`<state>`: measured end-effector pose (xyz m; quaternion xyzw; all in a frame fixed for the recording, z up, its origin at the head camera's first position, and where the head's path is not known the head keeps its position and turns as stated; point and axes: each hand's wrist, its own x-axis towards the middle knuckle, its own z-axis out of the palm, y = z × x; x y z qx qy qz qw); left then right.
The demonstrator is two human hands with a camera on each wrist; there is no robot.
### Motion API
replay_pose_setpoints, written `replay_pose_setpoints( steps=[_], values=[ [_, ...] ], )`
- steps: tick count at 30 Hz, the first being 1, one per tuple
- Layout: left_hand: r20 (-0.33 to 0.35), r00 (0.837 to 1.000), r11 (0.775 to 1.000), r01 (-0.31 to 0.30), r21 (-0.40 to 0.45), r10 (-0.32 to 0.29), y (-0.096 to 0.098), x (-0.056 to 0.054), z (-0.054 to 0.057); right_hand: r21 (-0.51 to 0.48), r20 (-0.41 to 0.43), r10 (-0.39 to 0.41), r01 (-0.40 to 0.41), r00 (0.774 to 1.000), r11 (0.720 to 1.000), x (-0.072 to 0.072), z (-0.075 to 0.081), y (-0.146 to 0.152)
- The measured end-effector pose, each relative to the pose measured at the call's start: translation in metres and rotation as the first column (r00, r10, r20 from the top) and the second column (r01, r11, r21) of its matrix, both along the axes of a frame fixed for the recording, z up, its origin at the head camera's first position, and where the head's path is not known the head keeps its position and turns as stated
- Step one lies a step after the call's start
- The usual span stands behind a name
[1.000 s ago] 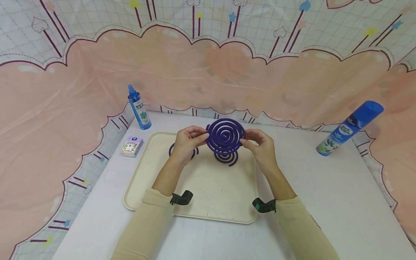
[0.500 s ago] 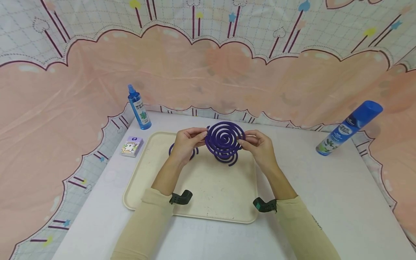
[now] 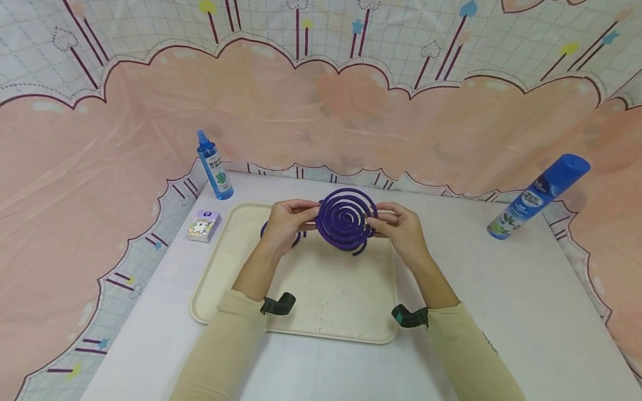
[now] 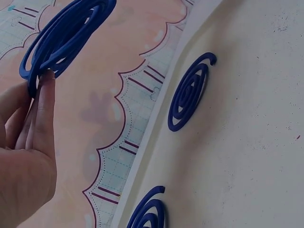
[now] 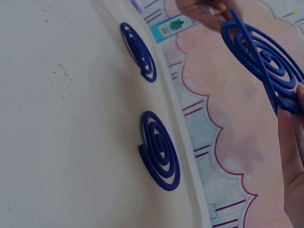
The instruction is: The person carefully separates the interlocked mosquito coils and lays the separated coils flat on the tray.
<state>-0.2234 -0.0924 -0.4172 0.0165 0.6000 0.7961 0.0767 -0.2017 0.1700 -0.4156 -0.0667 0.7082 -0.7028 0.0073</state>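
A dark blue-violet mosquito coil point(image 3: 345, 218) is held up over the far part of the cream tray point(image 3: 321, 289), its spiral facing me. My left hand point(image 3: 285, 227) pinches its left edge between thumb and fingers. At the opposite edge, my right hand point(image 3: 405, 231) grips it, the thumb lying over the outer turns. Seen edge-on in the right wrist view, the held coil point(image 5: 266, 61) has strands standing out of one plane. Two more coils lie on the tray: a left coil point(image 5: 138, 53), partly behind my left hand in the head view, and a right coil point(image 5: 161, 148), mostly behind the held one.
A blue spray bottle point(image 3: 217, 170) stands beyond the tray's far left corner, with a small purple-and-white box point(image 3: 203, 226) nearer. Off to the right is a blue aerosol can point(image 3: 536, 197). Patterned cloth point(image 3: 281, 122) hangs behind the white table point(image 3: 476, 278).
The held coil has come down slightly and its turns look spread differently. My right thumb has slid inward over it. It now covers more of the right coil behind it.
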Motion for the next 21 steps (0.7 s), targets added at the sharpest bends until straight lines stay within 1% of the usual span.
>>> replay_pose_setpoints(
  steps=[4, 7, 10, 14, 17, 21],
  values=[
    [0.017, 1.000, 1.000, 0.012, -0.004, -0.012, -0.0009, -0.0003, -0.0002, 0.018, 0.007, 0.004, -0.004, 1.000, 1.000, 0.0005, -0.0008, 0.0011],
    [0.012, 0.999, 0.999, 0.035, -0.020, -0.034, 0.0001, -0.0003, -0.0009, 0.043, 0.016, 0.005, -0.006, 1.000, 0.999, 0.0012, -0.0011, 0.0005],
    [-0.004, 0.999, 0.997, 0.053, -0.053, -0.053, 0.0021, 0.0005, -0.0011, 0.066, 0.022, 0.004, -0.005, 1.000, 0.998, 0.0016, -0.0014, -0.0011],
    [-0.019, 0.999, 0.997, 0.046, -0.062, -0.048, 0.0035, 0.0012, -0.0001, 0.082, 0.021, 0.000, -0.002, 1.000, 0.997, 0.0016, -0.0017, -0.0024],
    [-0.028, 0.999, 0.997, 0.040, -0.060, -0.042, 0.0028, 0.0012, 0.0011, 0.077, 0.017, -0.005, 0.004, 1.000, 0.997, 0.0017, -0.0015, -0.0025],
    [-0.034, 0.998, 0.995, 0.043, -0.087, -0.046, 0.0016, 0.0010, 0.0020, 0.067, 0.016, -0.008, 0.007, 1.000, 0.998, 0.0017, -0.0011, -0.0017]
  ],
)
